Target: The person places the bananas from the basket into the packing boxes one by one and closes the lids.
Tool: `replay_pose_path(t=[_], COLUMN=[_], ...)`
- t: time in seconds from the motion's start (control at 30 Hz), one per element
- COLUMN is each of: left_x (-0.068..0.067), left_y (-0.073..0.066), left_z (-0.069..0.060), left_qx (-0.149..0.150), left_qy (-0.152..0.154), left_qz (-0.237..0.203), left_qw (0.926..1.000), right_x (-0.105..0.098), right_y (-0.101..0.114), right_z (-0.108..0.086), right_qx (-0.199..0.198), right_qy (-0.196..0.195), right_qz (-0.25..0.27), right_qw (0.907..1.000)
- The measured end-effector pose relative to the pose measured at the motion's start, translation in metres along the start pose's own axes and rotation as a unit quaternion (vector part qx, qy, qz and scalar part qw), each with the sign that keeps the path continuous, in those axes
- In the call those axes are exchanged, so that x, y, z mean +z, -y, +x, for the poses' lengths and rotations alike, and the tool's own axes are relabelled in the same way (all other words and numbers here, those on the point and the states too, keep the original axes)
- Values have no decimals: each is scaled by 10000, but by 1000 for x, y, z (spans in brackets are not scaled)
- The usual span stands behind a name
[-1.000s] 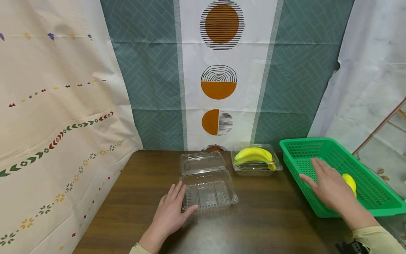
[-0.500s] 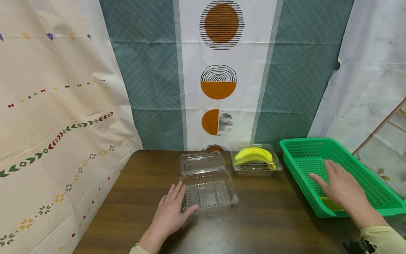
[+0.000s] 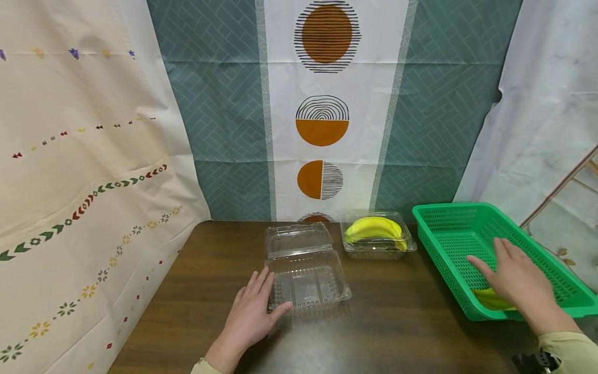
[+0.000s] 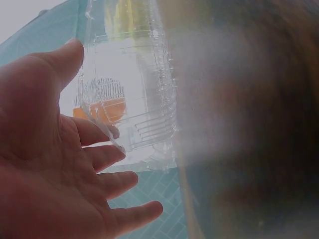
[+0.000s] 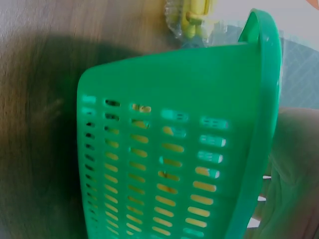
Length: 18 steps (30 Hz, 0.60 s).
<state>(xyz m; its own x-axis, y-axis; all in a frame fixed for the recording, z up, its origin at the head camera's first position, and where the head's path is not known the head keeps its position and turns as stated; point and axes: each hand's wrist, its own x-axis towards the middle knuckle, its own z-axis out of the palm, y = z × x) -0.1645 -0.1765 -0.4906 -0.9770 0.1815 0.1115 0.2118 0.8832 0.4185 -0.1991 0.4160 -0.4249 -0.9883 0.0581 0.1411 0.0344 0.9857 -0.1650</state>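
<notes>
Left hand [image 3: 252,314] lay nearest, at left edge of hinged container [image 3: 306,285], fingers straight, grip slack; left-wrist view showed palm and fingertips at plastic rim, head view only back of hand. Right hand [image 3: 520,278] hovered over green basket [image 3: 458,249], fingers extended, grip loose. Yellow banana [image 3: 492,300] lay in basket's near end, partly behind right hand; right-wrist view showed yellow through slots. Farther back on worktop [image 3: 378,322], second container [image 3: 376,254] held bananas [image 3: 374,230].
</notes>
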Motion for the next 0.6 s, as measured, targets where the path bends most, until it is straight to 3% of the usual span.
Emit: replay_pose_path(t=[0.6], left_x=[-3], left_y=[-2], left_z=[-2], left_qx=[35], left_qy=[-15], left_qz=[1], left_qw=[10000], right_x=[5], right_y=[-14], right_z=[-2], right_qx=[1026], right_qy=[287], right_qz=[-73], right_qw=[9943])
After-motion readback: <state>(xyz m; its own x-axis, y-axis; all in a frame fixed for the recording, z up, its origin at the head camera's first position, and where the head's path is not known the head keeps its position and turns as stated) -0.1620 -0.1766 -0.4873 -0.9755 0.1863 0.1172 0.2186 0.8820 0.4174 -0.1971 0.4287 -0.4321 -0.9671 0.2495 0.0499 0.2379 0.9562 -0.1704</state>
